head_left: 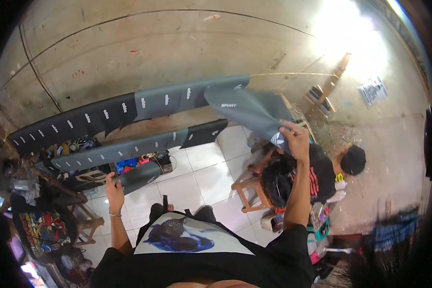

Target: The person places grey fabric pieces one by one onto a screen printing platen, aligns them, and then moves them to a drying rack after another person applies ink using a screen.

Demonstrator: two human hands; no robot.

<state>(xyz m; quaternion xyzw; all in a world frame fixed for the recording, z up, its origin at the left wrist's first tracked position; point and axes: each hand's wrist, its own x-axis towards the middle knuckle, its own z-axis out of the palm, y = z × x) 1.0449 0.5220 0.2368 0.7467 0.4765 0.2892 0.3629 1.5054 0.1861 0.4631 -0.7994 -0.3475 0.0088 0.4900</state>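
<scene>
My right hand (296, 140), raised at the right, pinches the edge of a dark grey sheet (247, 109) with white prints. The sheet looks like fabric or thin synthetic leather and is partly blurred. Its far end overlaps the right end of the upper row of hanging grey and black pieces (151, 99). Lower on the left, my left hand (114, 193) grips the end of another dark grey piece (141, 176), which curves over and hangs above the floor. Beyond it runs a lower row of similar hanging pieces (129, 150).
A person in a black shirt (321, 173) sits close under my right arm, by a wooden stool (249, 192). Another person in a printed black shirt (43, 225) is at the left. A taut cord (293, 74) runs to a wooden bracket (338, 72) on the wall. White tiles (192, 177) cover the floor.
</scene>
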